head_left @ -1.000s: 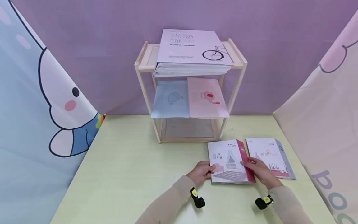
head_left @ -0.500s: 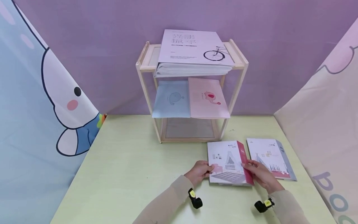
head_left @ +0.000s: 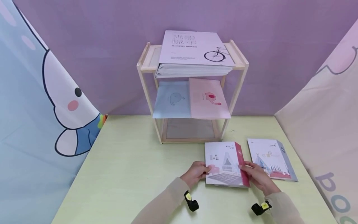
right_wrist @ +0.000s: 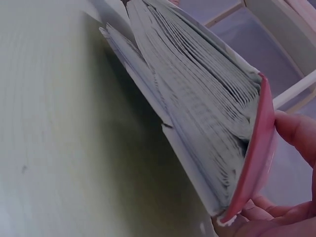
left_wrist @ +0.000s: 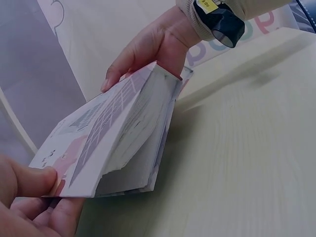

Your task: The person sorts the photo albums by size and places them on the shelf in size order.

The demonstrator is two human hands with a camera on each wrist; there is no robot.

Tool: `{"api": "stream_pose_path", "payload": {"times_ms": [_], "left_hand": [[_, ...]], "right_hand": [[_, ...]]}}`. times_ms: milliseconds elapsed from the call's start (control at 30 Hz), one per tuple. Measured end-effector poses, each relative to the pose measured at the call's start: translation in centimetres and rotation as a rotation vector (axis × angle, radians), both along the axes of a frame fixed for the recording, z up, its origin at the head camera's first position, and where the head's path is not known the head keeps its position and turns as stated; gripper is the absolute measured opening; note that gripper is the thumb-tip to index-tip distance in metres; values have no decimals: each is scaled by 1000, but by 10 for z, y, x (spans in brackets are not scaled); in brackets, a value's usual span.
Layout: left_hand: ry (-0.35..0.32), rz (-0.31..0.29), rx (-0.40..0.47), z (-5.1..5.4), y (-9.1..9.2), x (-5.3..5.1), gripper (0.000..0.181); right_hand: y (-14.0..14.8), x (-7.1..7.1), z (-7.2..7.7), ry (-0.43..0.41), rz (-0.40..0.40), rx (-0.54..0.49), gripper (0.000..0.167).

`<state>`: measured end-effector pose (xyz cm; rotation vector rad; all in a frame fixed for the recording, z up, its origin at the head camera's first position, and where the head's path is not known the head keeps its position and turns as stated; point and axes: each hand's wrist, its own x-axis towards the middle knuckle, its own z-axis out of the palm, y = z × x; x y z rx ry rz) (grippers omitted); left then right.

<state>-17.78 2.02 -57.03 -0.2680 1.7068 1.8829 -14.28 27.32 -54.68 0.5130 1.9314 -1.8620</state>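
You wear beige, cuffed sleeves [head_left: 159,203]. At each cuff [head_left: 180,186] sits a small black camera unit [head_left: 193,205] with a rounded end; its yellow label [head_left: 188,196] bears dark print.

The left hand [left_wrist: 39,215] pinches a corner of the book [left_wrist: 106,123], its thumb lying on the pale cover, which carries a pink shape and a dark grid. From the far side the right hand [left_wrist: 153,47] grips the opposite edge, with a black device [left_wrist: 222,24] bearing a yellow label at that wrist. Between the covers, the bunched pages [left_wrist: 143,118] show above a gap, and a shadow falls across the pale tabletop [left_wrist: 242,143] beside them.
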Motion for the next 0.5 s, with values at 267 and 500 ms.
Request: {"api": "stream_pose_path", "payload": {"times_ms": [267, 500], "left_hand": [[44, 3, -19, 2, -11, 4, 17], [53, -1, -7, 2, -20, 8, 19]], "right_hand": [[-13, 4, 0, 29, -18, 14, 66], [-25, 8, 0, 55, -59, -15, 61]]}}
